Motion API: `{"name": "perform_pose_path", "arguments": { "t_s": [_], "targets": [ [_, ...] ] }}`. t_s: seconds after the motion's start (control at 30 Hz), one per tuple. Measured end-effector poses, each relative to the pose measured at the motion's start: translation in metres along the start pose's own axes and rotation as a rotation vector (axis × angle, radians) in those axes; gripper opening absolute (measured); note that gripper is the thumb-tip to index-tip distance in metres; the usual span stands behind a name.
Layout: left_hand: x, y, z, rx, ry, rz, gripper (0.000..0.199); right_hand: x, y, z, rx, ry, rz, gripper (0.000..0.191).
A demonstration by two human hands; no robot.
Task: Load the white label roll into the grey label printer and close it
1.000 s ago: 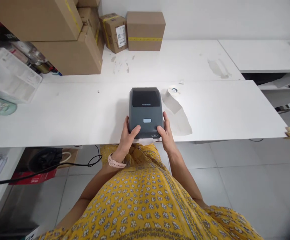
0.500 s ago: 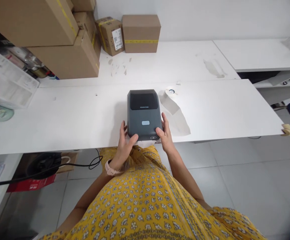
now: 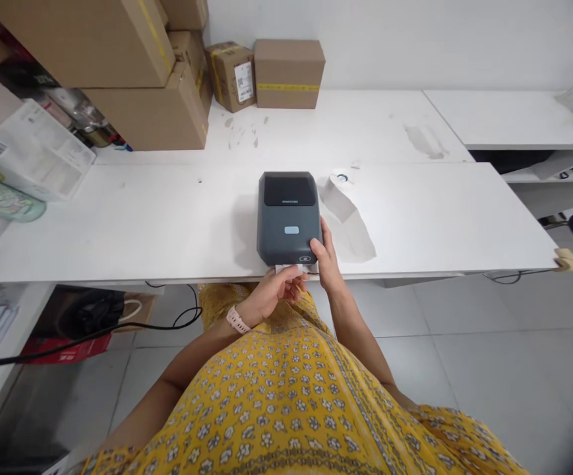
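A dark grey label printer (image 3: 289, 227) sits near the front edge of the white table, its lid closed and a light blue button on top. White label paper (image 3: 289, 268) sticks out at its front. My left hand (image 3: 279, 287) is at this paper, thumb on top and fingers curled beneath, pinching it. My right hand (image 3: 326, 257) grips the printer's right front corner, thumb on the top and fingers along the side. A strip of white backing paper (image 3: 353, 231) with a small roll (image 3: 341, 178) at its far end lies right of the printer.
Cardboard boxes (image 3: 142, 119) are stacked at the back left, with two smaller ones (image 3: 289, 72) by the wall. At the left lie a white carton (image 3: 39, 152) and a green bottle (image 3: 6, 194). A black cable (image 3: 118, 326) hangs below the table (image 3: 167, 231).
My left hand has left the printer's left side and moved right to the paper at its front. The right hand stays on the printer's right side. The camera view has shifted slightly.
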State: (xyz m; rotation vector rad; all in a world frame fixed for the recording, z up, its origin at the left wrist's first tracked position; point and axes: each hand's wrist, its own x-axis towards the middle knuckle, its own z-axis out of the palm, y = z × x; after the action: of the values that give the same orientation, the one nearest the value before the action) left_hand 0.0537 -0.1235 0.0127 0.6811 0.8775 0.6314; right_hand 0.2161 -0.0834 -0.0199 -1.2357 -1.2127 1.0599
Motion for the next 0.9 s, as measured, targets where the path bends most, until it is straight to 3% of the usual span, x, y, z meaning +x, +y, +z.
{"name": "perform_pose_path", "arguments": {
  "t_s": [0.13,0.23,0.37,0.43,0.53,0.63,0.7,0.77,0.9],
  "targets": [
    [0.003,-0.006,0.001,0.127,0.088,0.130,0.041,0.000,0.003,0.000,-0.042,0.001,-0.009,0.087],
    [0.003,-0.008,-0.006,0.272,0.083,0.202,0.044,-0.003,-0.005,-0.001,-0.111,0.022,-0.054,0.080],
    [-0.007,0.002,-0.030,0.493,-0.128,0.074,0.049,-0.009,-0.036,-0.007,-0.487,0.091,-0.360,0.042],
    [-0.018,0.009,-0.049,0.592,-0.158,0.024,0.046,-0.010,-0.051,-0.009,-0.705,0.053,-0.509,0.029],
    [-0.033,0.020,-0.078,0.660,-0.044,0.046,0.042,-0.006,-0.064,-0.006,-0.923,-0.037,-0.568,0.028],
    [-0.038,0.030,-0.095,0.625,0.198,0.189,0.041,0.000,-0.066,-0.001,-0.990,-0.080,-0.554,0.028],
    [-0.033,0.036,-0.094,0.591,0.388,0.357,0.040,0.004,-0.066,0.000,-0.964,-0.108,-0.532,0.031],
    [-0.025,0.042,-0.085,0.576,0.487,0.523,0.043,0.005,-0.064,-0.002,-0.878,-0.137,-0.489,0.035],
    [-0.007,0.048,-0.062,0.547,0.402,0.646,0.054,0.003,-0.052,-0.011,-0.523,-0.045,-0.388,0.048]
  ]
}}
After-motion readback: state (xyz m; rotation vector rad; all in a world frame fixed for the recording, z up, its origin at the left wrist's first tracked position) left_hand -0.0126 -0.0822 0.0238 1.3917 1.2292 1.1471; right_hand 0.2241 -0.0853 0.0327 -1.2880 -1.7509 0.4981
